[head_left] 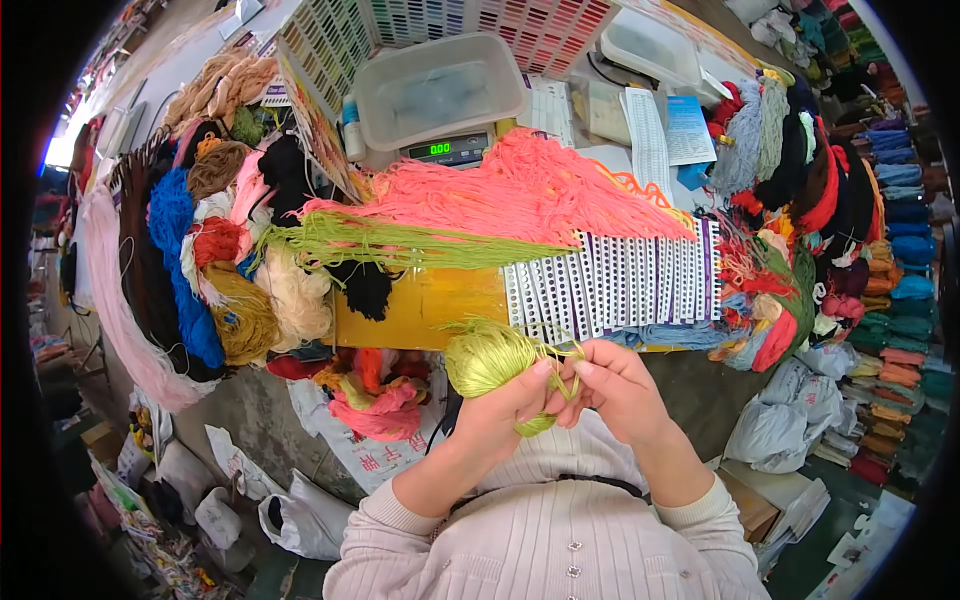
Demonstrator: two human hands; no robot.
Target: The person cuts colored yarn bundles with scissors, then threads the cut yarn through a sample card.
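Close to my body, my left hand [515,402] is closed around a light green yarn skein [488,358], whose bulk sticks out to the left and whose lower end hangs below the fingers. My right hand [622,390] pinches green strands beside it, with a loop standing between the two hands. Just beyond lie several white punched thread cards [610,285], side by side on a yellow tabletop [425,305]. Across the table stretches a pile of coral pink yarn [510,190], with a darker green yarn bundle [420,245] along its near edge.
A digital scale [445,149] reads 0.00 before a clear plastic tub [440,90]. Colour charts [480,30] stand behind. Mixed skeins heap up left, including blue yarn [178,255], and right, including grey yarn [740,140]. White plastic bags [790,415] sit on the floor.
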